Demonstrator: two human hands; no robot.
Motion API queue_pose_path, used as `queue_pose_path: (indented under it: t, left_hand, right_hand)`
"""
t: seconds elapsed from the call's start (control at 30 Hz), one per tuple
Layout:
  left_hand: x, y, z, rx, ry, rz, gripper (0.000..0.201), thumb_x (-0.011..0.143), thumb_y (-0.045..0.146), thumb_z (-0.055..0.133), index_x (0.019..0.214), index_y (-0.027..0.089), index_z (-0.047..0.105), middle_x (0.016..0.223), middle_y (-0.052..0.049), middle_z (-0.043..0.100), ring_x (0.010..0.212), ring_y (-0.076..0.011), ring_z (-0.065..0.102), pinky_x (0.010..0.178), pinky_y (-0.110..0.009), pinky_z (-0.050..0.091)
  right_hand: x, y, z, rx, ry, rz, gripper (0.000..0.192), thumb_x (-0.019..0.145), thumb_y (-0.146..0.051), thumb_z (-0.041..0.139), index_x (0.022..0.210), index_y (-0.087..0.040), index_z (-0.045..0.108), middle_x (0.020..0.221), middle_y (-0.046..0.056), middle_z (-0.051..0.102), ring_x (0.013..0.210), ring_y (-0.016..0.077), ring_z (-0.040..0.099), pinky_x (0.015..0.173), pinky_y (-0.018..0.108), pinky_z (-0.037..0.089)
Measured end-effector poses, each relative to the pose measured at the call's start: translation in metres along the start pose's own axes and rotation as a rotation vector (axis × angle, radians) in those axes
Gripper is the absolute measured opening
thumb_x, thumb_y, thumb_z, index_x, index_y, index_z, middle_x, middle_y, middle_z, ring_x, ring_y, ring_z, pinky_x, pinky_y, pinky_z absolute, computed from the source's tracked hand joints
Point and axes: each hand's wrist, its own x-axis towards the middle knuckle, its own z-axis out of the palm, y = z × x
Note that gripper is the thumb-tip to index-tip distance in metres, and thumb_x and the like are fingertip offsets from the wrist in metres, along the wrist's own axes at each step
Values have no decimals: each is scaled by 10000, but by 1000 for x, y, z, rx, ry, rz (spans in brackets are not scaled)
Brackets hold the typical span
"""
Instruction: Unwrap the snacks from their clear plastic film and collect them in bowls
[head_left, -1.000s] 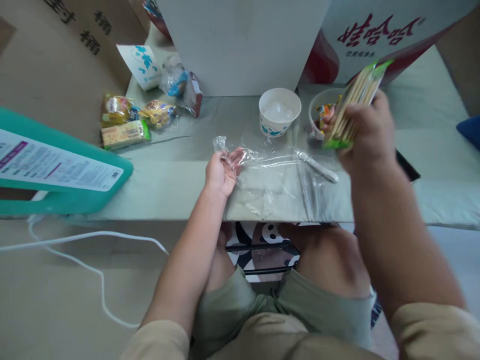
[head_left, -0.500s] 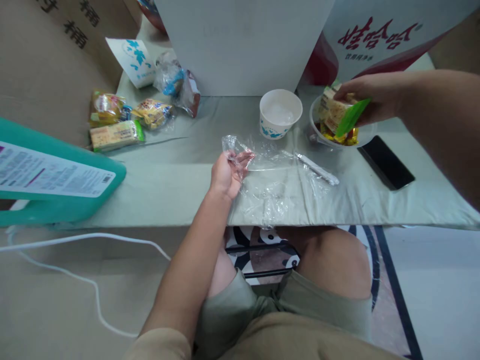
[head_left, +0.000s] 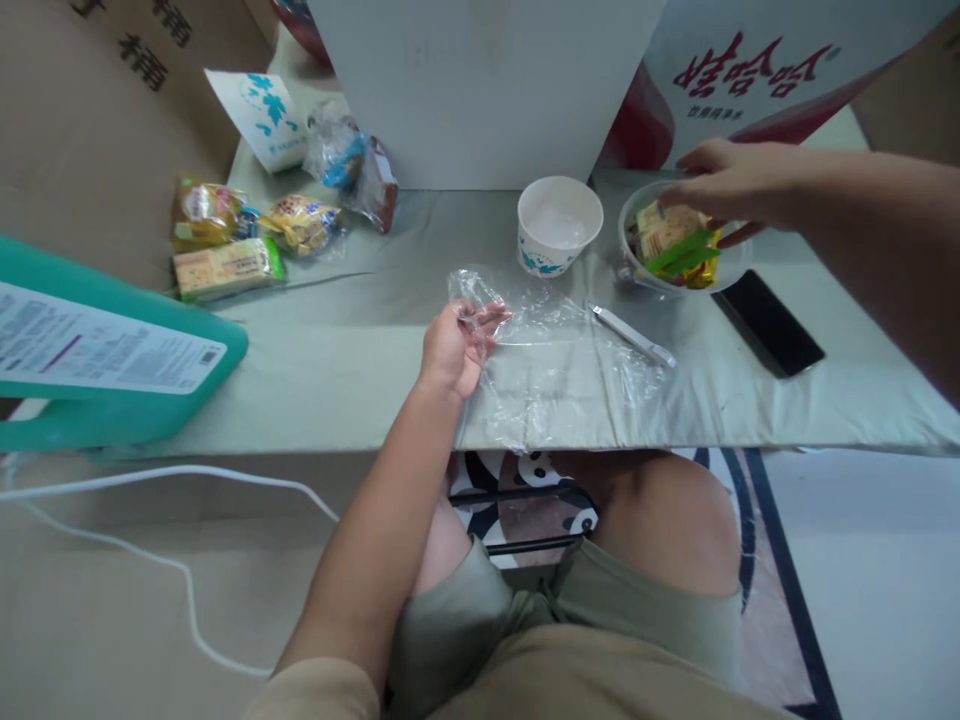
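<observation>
The clear plastic bag (head_left: 555, 370) lies flat on the bench (head_left: 315, 370), just in front of the white paper cup (head_left: 559, 226). The left hand (head_left: 456, 345) pinches its left corner, fingers curled shut on the film, forearm stretched forward from the lap. The right hand (head_left: 731, 185) reaches in right of the cup, its grip loosely spread, fingertips over a green-edged snack packet (head_left: 675, 245) in the clear bowl (head_left: 731, 268). A black phone (head_left: 766, 322) lies right of the bag.
</observation>
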Motion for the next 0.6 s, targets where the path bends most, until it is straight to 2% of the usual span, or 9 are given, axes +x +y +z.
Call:
queue_pose_path:
  t: [0.03, 0.07, 0.17, 0.27, 0.37, 0.47, 0.53, 0.6]
  left_hand:
    - [0, 0, 0, 2, 0, 0, 211, 854, 134, 468, 651, 190, 474, 731, -55, 746, 686, -136, 729, 469, -174, 388]
    - [-1, 0, 1, 5, 3, -1, 217, 860, 133, 463, 652, 191, 475, 723, -52, 743, 681, -133, 728, 465, -172, 387]
    - [-2, 0, 2, 9, 17, -14, 222, 877, 136, 455, 664, 195, 477, 706, -41, 736, 672, -127, 725, 460, -167, 388]
    - [-3, 0, 3, 11, 17, -25, 205, 867, 135, 479, 673, 199, 473, 712, -35, 740, 665, -126, 722, 460, -168, 393]
    - [-2, 0, 2, 18, 10, -23, 207, 872, 141, 482, 673, 197, 477, 721, -37, 743, 661, -125, 727, 457, -169, 394]
    - [-1, -1, 0, 23, 14, -21, 192, 856, 151, 510, 673, 196, 478, 740, -40, 750, 674, -132, 736, 466, -174, 402]
    - [-1, -2, -1, 29, 13, -21, 178, 845, 157, 522, 678, 198, 480, 756, -42, 756, 681, -134, 736, 475, -179, 405]
    - [-1, -2, -1, 36, 12, -18, 176, 851, 161, 511, 681, 200, 484, 762, -44, 760, 681, -134, 735, 477, -181, 404]
  right_hand:
    - [-5, -4, 1, -86, -97, 110, 857, 748, -440, 752, 1496, -94, 515, 1359, 241, 653, 1050, 308, 750, 629, 310, 552]
    - [-9, -8, 1, -148, -131, 158, 904, 745, -465, 726, 1518, -71, 472, 1432, 256, 594, 1126, 326, 722, 625, 297, 531]
    - [-16, -13, -1, -141, -54, 143, 918, 708, -470, 755, 1452, 5, 503, 1470, 277, 554, 1147, 316, 713, 574, 266, 486]
    - [-14, -12, -3, -66, -11, 111, 818, 740, -393, 809, 1441, -57, 555, 1421, 225, 621, 1130, 286, 728, 637, 295, 534]
    - [-9, -12, 2, -179, -27, 64, 778, 790, -432, 789, 1438, -63, 568, 1393, 202, 645, 1208, 307, 691, 830, 410, 555]
    - [0, -10, 14, -219, -50, 65, 752, 850, -531, 701, 1424, -59, 587, 1546, 255, 486, 1424, 438, 506, 1045, 577, 441]
    - [8, -4, 24, -148, -56, 26, 656, 898, -498, 668, 1400, -81, 611, 1589, 284, 426, 1496, 491, 394, 1116, 662, 350]
    - [17, 6, 34, -71, -52, -32, 556, 931, -426, 659, 1378, -96, 627, 1545, 314, 478, 1496, 512, 390, 1114, 734, 312]
